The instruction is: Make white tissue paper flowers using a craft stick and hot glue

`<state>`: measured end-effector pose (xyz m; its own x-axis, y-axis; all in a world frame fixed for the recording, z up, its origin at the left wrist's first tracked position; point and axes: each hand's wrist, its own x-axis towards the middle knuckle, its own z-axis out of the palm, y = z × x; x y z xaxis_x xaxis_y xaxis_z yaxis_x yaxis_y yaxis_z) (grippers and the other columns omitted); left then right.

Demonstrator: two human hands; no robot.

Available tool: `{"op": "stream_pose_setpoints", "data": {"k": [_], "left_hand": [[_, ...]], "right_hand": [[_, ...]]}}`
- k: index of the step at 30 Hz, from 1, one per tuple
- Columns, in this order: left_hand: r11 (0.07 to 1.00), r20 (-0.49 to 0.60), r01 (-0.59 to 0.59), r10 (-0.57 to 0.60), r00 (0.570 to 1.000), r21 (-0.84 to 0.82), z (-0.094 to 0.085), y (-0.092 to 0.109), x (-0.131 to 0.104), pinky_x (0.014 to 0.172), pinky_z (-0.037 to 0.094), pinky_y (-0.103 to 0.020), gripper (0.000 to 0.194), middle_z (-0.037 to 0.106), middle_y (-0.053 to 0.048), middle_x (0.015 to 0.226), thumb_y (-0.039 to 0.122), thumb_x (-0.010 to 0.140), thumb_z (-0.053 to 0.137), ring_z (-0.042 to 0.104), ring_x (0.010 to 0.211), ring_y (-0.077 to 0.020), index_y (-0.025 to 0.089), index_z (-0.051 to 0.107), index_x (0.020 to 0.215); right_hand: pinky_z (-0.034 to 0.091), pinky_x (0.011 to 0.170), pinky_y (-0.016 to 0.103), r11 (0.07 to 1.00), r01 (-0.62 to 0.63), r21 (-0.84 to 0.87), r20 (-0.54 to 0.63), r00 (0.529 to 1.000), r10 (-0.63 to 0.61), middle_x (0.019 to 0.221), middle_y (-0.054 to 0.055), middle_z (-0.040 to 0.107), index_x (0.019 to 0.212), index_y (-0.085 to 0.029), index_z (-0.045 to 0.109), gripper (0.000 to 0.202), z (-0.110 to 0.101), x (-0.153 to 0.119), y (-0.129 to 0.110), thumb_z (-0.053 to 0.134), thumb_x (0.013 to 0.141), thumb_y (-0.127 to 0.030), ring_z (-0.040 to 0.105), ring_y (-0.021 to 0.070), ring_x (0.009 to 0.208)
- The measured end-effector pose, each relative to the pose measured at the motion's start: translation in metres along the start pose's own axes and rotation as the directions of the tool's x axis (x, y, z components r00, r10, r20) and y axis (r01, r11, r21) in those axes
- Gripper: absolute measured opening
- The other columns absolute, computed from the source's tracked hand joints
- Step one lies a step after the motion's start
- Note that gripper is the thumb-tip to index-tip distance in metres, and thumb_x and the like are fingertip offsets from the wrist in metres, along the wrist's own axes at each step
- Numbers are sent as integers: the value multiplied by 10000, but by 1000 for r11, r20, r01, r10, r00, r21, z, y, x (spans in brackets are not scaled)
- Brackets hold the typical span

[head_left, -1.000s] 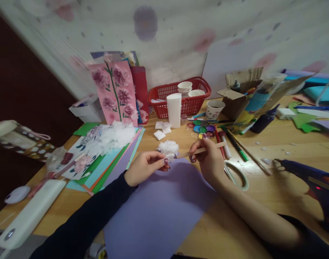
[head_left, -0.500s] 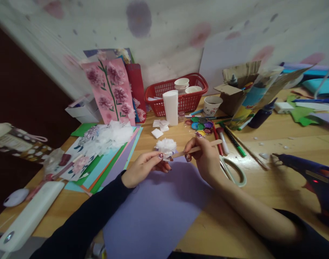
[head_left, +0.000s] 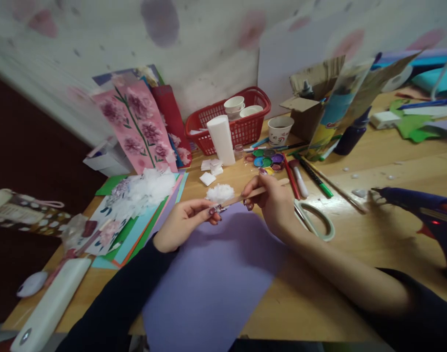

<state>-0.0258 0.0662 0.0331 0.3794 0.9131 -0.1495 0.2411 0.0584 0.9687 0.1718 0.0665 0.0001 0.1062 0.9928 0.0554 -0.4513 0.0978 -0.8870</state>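
In my right hand [head_left: 272,198] a flat wooden craft stick [head_left: 258,191] is gripped like a pen, slanting down to the left. Its lower tip meets the fingertips of my left hand [head_left: 188,220], which are pinched together around something small and whitish that I cannot make out. Just behind those fingers is a fluffy white tissue flower [head_left: 219,191], by the far end of a purple paper sheet [head_left: 212,278]. Both hands hover over this sheet. Scissors [head_left: 313,220] with pale handles lie beside my right wrist.
Folded white squares [head_left: 207,179], a white roll [head_left: 222,142] and a red basket [head_left: 247,128] stand behind. Paint pots [head_left: 267,160], markers [head_left: 314,181] and a paper cup [head_left: 280,131] are right of them. A glue gun [head_left: 417,205] lies right; white tissue [head_left: 150,188] covers papers left.
The view has shifted and tilted slightly. My left fingertips and the stick's tip are slightly lower against the white flower, which shows more clearly behind them. Both hands keep their grips.
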Motion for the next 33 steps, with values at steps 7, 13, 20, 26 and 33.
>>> {"op": "stream_pose_setpoints", "data": {"k": [7,13,20,26,33], "left_hand": [[996,-105,-69,74,992,50,-1,2,7,734,561,-282,285,760,-47,760,320,727,782,704,709,-158,130,688,917],[986,-183,-59,88,979,156,6,4,13,753,554,-290,294,757,-39,722,328,715,782,708,676,-155,151,585,842],[940,-250,-25,116,961,339,17,1,18,635,551,-268,268,740,-47,730,361,722,713,690,644,-157,136,624,837],[838,-224,-7,154,962,545,18,-7,26,477,446,-216,220,673,7,540,350,755,649,596,461,-122,146,653,838],[618,-182,-26,271,945,786,16,-9,37,493,415,-222,145,652,26,499,274,745,612,617,471,-137,168,688,808]], "right_hand": [[343,384,217,987,133,-93,-231,961,-152,419,2,507,499,-187,551,455,-6,10,-2,434,880,-408,449,91,372],[371,459,223,911,143,-386,-117,972,-202,445,4,553,534,-174,611,525,-11,11,6,399,939,-431,501,100,422],[377,502,230,885,158,-437,-68,976,-208,488,7,578,595,-172,657,574,-11,11,10,395,954,-536,525,110,457],[369,513,231,857,160,-491,-49,976,-211,552,12,609,658,-175,675,523,-11,11,10,392,968,-487,542,115,495],[361,510,235,858,180,-480,-45,972,-229,534,9,599,617,-177,649,516,-10,11,10,391,966,-454,544,116,494]]}}
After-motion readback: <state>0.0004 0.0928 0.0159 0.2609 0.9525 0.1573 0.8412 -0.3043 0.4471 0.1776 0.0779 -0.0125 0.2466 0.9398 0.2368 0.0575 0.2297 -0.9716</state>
